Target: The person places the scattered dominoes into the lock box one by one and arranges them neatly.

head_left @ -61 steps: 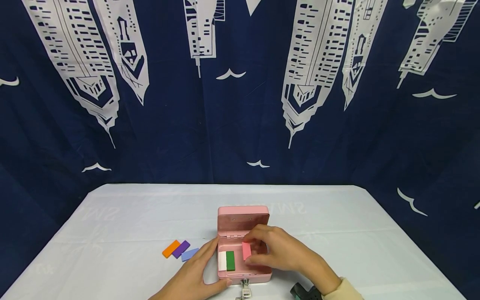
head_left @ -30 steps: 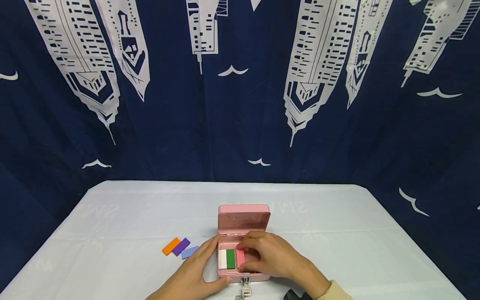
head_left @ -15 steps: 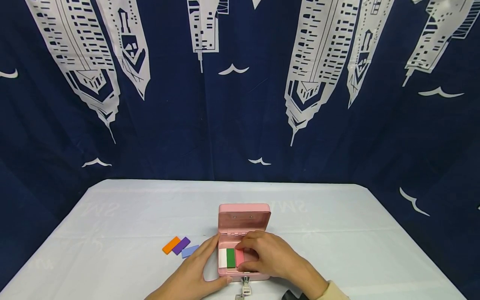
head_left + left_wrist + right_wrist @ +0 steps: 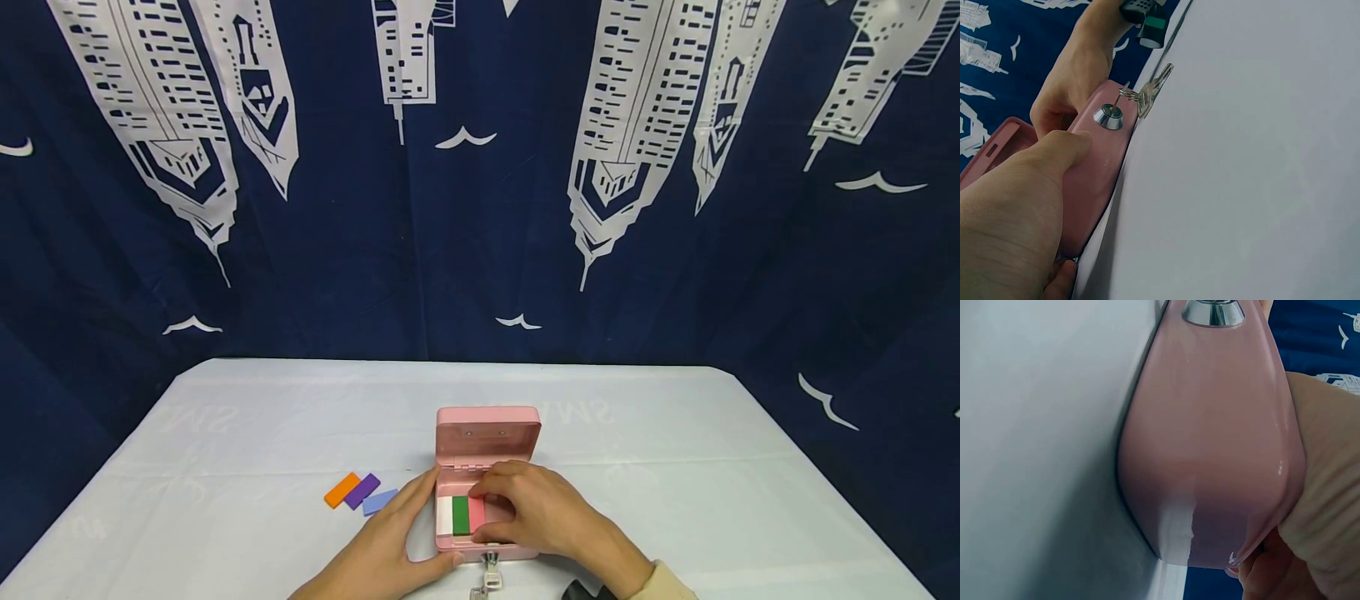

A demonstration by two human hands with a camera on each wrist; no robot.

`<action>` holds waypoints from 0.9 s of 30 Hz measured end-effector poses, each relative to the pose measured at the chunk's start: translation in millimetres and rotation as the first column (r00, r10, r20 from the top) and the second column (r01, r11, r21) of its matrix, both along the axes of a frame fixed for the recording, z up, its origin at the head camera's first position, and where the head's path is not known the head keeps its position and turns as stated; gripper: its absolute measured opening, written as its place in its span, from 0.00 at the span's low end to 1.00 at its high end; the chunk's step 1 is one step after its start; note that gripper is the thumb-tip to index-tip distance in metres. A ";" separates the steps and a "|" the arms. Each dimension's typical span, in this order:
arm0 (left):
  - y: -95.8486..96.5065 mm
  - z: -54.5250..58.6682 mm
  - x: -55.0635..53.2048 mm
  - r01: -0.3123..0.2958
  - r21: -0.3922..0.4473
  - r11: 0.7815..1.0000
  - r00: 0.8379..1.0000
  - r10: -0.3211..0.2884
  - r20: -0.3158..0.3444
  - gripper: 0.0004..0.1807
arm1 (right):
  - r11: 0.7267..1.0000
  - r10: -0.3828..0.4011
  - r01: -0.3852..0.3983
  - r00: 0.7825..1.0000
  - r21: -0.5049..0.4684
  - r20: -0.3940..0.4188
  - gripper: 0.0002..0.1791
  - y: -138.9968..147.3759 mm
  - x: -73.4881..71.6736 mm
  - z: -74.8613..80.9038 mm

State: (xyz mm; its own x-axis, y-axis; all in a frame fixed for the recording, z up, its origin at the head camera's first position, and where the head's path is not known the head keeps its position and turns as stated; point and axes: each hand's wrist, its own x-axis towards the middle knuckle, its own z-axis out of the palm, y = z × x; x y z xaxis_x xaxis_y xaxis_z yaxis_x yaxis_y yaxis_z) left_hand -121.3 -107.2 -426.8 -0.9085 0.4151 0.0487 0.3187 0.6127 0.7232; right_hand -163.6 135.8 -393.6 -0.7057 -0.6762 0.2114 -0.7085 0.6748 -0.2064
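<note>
A pink metal cash box (image 4: 487, 415) stands with its lid raised. My left hand (image 4: 393, 537) holds the box at its left side, with the thumb on the front wall near the lock (image 4: 1109, 117). Inside, a white block (image 4: 445, 515) and a green block (image 4: 461, 515) lie side by side. My right hand (image 4: 540, 510) reaches into the box and pinches a pink block (image 4: 477, 513) by its two ends, right against the green one. In the right wrist view the box's front wall hides the fingertips and the blocks.
Left of the box lie an orange block (image 4: 342, 490), a purple block (image 4: 362, 492) and a light blue block (image 4: 379, 502), partly behind my left hand. Keys (image 4: 1150, 94) hang from the lock. A black device (image 4: 585, 591) shows near the right wrist.
My right hand has moved left inside the box, bringing the pink block flat up beside the green one. My left hand has stayed on the box.
</note>
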 end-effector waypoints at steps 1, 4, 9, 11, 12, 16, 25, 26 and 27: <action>0.0 -0.1 0.0 -0.003 -0.001 1.000 1.000 0.003 0.007 0.58 | 1.000 0.001 -0.001 1.000 -0.003 -0.002 0.22 0.0 0.0 0.0; 0.0 -0.3 -0.3 -0.010 -0.004 1.000 1.000 0.010 0.027 0.59 | 1.000 0.001 -0.001 1.000 -0.004 0.001 0.23 -0.3 -0.1 0.1; 0.2 0.0 -1.1 -0.003 0.000 1.000 1.000 0.003 0.011 0.58 | 1.000 0.000 0.000 1.000 -0.001 0.018 0.23 -0.8 0.0 0.3; 0.0 0.2 -1.2 0.003 0.003 1.000 1.000 -0.003 -0.003 0.58 | 1.000 0.003 -0.003 1.000 -0.001 0.016 0.23 -0.8 -0.1 0.2; -0.1 0.4 -1.2 0.005 0.004 1.000 1.000 -0.005 -0.008 0.58 | 1.000 0.004 -0.004 1.000 -0.002 0.015 0.24 -0.8 -0.2 0.3; 0.1 1.6 -1.3 0.007 0.004 1.000 1.000 -0.007 -0.011 0.58 | 1.000 0.003 -0.003 1.000 -0.001 0.010 0.24 -0.1 -0.7 0.6; 0.5 1.7 -1.0 -0.002 -0.023 1.000 1.000 0.002 -0.018 0.58 | 1.000 0.021 -0.022 0.998 -0.015 -0.051 0.25 2.3 -0.9 -1.3; 0.4 1.7 -0.6 -0.003 -0.027 1.000 1.000 0.003 -0.021 0.58 | 0.999 0.026 -0.027 0.998 -0.017 -0.064 0.25 2.7 -0.8 -1.8; 0.3 1.6 -0.3 -0.003 -0.029 1.000 1.000 0.002 -0.024 0.58 | 0.999 0.033 -0.035 0.996 -0.020 -0.077 0.25 3.1 -1.0 -2.4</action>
